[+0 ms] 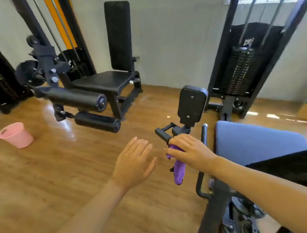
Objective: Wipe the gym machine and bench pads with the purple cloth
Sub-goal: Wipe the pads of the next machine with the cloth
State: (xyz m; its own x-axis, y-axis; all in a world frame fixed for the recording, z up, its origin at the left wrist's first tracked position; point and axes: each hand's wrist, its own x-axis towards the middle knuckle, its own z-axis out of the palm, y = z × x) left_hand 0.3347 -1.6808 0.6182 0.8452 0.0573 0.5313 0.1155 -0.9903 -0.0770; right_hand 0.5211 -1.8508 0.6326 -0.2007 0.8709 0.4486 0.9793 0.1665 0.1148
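Purple cloth (179, 169) hangs bunched under our right hand (188, 150), its long axis running nearly straight down from the grip to a loose tail below the wrist. We hold its upper end against the black metal frame (166, 133) of the near machine, just below the small upright black pad (191, 104). Right fingers (174, 152) are curled over the cloth, thumb side wrapped around it, pressing it to the bar. Our left hand (134, 163) hovers just beside it, to the left, holding nothing, with its fingers straight, close together and touching nothing. The blue seat pad (252, 139) lies immediately to the right of the cloth, so the right hand is the nearer one for wiping it. We judge the frame is being wiped now, with the pads yet to come.
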